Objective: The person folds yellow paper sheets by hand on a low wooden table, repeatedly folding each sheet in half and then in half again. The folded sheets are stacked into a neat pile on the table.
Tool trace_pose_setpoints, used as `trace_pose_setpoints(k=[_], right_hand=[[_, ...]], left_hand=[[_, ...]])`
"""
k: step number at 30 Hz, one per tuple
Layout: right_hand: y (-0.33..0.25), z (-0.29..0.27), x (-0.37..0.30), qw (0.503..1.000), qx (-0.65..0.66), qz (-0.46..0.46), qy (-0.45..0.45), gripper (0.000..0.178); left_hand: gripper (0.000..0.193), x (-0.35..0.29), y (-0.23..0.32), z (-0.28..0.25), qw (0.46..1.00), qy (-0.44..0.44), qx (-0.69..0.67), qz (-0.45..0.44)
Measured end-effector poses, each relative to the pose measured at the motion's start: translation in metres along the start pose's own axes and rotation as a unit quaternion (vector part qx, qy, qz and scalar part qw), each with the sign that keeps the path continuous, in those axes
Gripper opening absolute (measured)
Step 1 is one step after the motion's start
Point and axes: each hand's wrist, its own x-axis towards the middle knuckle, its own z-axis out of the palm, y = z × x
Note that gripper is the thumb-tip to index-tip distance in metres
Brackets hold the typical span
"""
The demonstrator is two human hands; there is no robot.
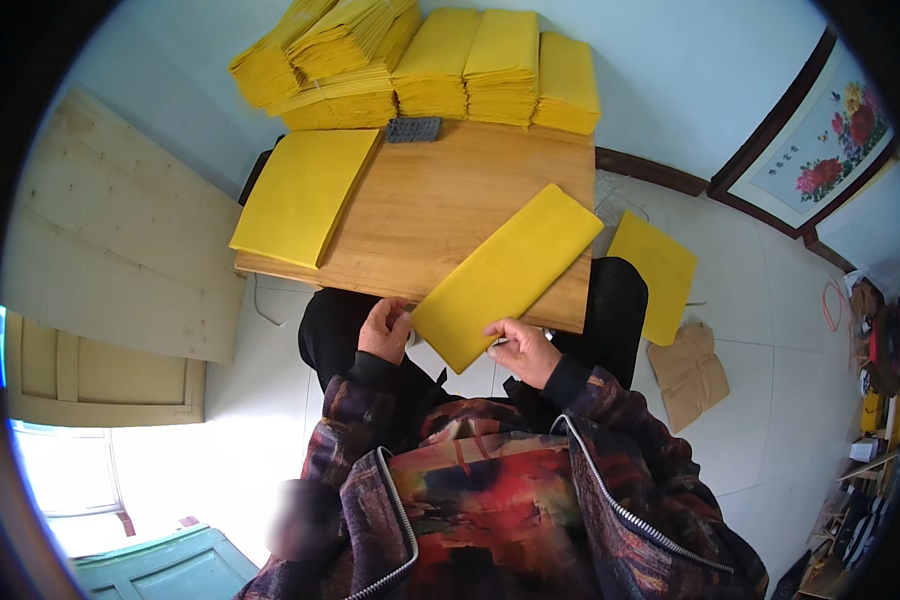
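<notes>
A long yellow folded paper sheet [510,275] lies slantwise across the front right of the wooden table [425,205], its near end jutting past the edge over my lap. My right hand [526,352] pinches its near right edge, fingertips on top. Beside its near left corner is my left hand [382,330], fingers curled in toward the thumb. Whether anything sits between those fingers is too small to make out. At the table's left lies a wider stack of yellow paper [305,195].
Bundles of yellow folded paper [430,60] are piled along the table's back. A dark grey textured block [413,130] sits before them. On the floor at right lie a yellow sheet [655,275] and a creased brown paper piece [688,375]. A wooden board [120,220] leans at left.
</notes>
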Motion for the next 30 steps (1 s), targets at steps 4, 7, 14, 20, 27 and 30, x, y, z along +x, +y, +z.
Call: trace_pose_setpoints(k=[4, 7, 14, 20, 27, 30], right_hand=[[0.004, -0.002, 0.002, 0.995, 0.096, 0.021, 0.026, 0.025], [0.006, -0.002, 0.0, 0.993, 0.095, 0.037, 0.063, 0.022], [0.009, -0.009, -0.006, 0.994, 0.078, 0.047, 0.067, 0.028], [0.003, 0.007, -0.006, 0.991, 0.129, 0.006, -0.025, 0.064], [-0.039, -0.04, 0.005, 0.994, -0.081, -0.003, 0.077, 0.032], [-0.058, -0.092, 0.025, 0.823, -0.485, -0.205, 0.215, 0.043]], left_hand=[[0.025, -0.001, -0.018, 0.003, 0.984, -0.06, -0.158, -0.061], [0.03, 0.006, -0.019, 0.008, 0.964, -0.12, -0.207, -0.116], [0.032, 0.004, -0.008, 0.022, 0.899, -0.16, -0.337, -0.227], [0.041, -0.022, -0.017, 0.039, 0.787, -0.151, -0.549, -0.235], [0.033, 0.008, -0.047, 0.015, 0.898, -0.089, -0.4, -0.161], [0.034, 0.029, -0.048, -0.014, 0.967, -0.109, -0.216, -0.086]])
